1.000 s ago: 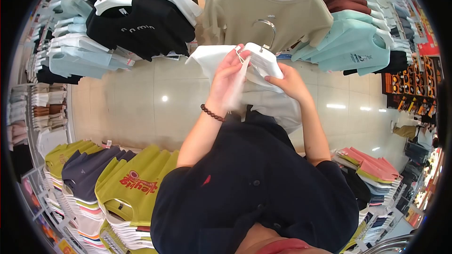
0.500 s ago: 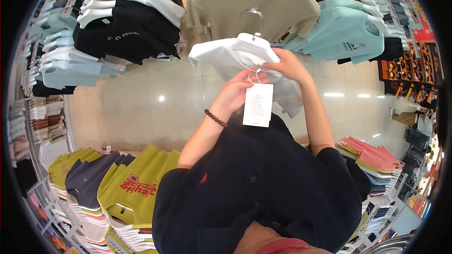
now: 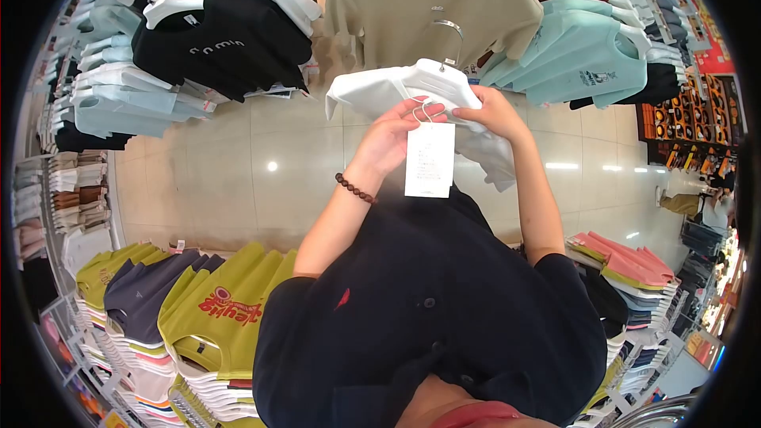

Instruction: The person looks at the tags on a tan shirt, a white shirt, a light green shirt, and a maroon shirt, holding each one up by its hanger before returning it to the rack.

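A white shirt [image 3: 372, 87] hangs on a white hanger [image 3: 432, 73] with a metal hook, held up in front of my chest. My right hand [image 3: 495, 115] grips the shirt and hanger at the shoulder, its thumb pressed along the top. Just left of it, my left hand [image 3: 388, 139], with a beaded bracelet [image 3: 356, 188] at the wrist, holds the looped string of a white hang tag [image 3: 430, 160]. Small printed lines on the tag face me, too small to read. The tag covers part of my left hand's fingers, and the shirt's lower part drapes behind my right forearm.
A beige sweatshirt [image 3: 436, 12] hangs straight ahead. Black shirts [image 3: 230, 47] hang to its left and mint shirts [image 3: 587, 55] to its right. Green shirts [image 3: 226, 309] hang on a near rack at left, pink ones [image 3: 626, 257] at right. Tiled floor [image 3: 261, 190] lies between.
The tag has shifted slightly up and left along with my left hand. The shirt and hanger have tilted a little, with both hands keeping their hold.
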Demonstrator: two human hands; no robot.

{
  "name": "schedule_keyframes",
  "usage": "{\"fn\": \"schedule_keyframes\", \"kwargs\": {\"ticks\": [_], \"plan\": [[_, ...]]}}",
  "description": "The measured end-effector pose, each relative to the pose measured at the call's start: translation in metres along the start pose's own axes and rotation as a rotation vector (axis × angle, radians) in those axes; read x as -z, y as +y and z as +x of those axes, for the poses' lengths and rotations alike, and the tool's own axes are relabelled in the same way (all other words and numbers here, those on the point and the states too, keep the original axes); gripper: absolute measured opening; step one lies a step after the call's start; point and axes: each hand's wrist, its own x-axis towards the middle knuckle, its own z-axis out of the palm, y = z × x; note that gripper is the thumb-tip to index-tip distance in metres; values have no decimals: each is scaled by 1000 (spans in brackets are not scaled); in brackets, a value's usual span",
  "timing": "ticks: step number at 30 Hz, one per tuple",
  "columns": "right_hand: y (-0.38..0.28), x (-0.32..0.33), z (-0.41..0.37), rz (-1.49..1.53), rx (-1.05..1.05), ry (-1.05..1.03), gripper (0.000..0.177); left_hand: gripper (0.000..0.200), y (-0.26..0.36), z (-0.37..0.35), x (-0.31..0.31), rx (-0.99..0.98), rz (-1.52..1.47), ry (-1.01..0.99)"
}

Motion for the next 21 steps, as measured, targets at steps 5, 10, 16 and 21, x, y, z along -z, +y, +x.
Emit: {"fn": "schedule_keyframes", "kwargs": {"ticks": [5, 10, 16, 21], "plan": [[3, -11, -13, 35, -29, 20, 42, 56, -34, -17, 26, 46, 65, 80], [0, -15, -23, 100, -55, 15, 40, 36, -61, -39, 52, 301, 187, 155], [1, -23, -28, 88, -54, 8, 42, 10, -30, -39, 33, -85, 620, -93], [-14, -44, -39, -61, -29, 109, 49, 7, -6, -24, 13, -463, 813, -139]]}}
